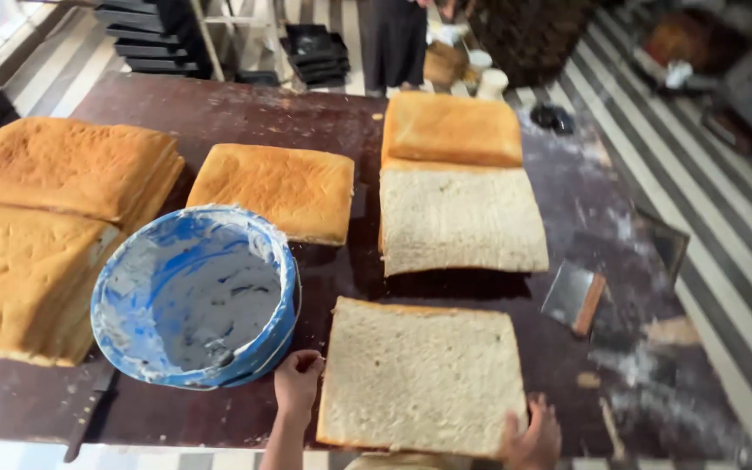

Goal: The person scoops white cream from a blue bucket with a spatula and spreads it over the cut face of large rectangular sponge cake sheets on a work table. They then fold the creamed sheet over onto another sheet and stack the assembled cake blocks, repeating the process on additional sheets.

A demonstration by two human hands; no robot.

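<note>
Head view, two hands [298, 383] [534, 435], one slab [422, 374] (pale)

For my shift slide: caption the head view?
Both hands, left hand and right hand, grip a cake slab beside a blue bucket.

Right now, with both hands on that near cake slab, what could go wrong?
The cake slab lies at the table's near edge, where the left hand and right hand touch it; a pull toward the person might tip or crack it. The blue bucket of white cream sits close to the left hand and could be knocked. The scraper lies within a careless reach.
</note>
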